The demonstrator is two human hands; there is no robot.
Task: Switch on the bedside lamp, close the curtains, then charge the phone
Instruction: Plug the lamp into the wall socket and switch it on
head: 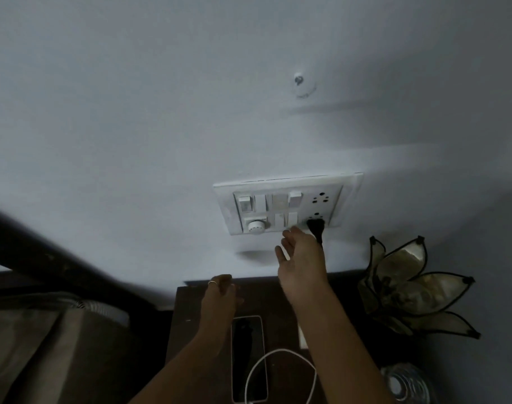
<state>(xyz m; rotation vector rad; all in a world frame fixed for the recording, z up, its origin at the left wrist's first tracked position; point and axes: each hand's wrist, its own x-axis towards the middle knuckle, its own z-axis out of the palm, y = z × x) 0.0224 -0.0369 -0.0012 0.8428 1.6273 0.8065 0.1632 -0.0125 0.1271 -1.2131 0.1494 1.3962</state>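
A white switchboard (287, 204) is set in the wall, with a black plug (315, 226) in its lower right socket. My right hand (300, 258) reaches up to the board's lower edge, fingers straight, fingertips at the switch left of the plug. My left hand (220, 295) rests on the dark bedside table (190, 316) with loosely bent fingers and a ring. The phone (249, 357) lies flat on the table between my arms. A white cable (278, 355) loops over the phone's near end. The petal-shaped glass lamp (409, 290) stands at the right, unlit.
A dark bed frame (59, 258) and beige bedding (45, 345) fill the lower left. A clear glass object (403, 383) sits below the lamp. A small round fitting (300, 83) is fixed to the wall above the board. The room is dim.
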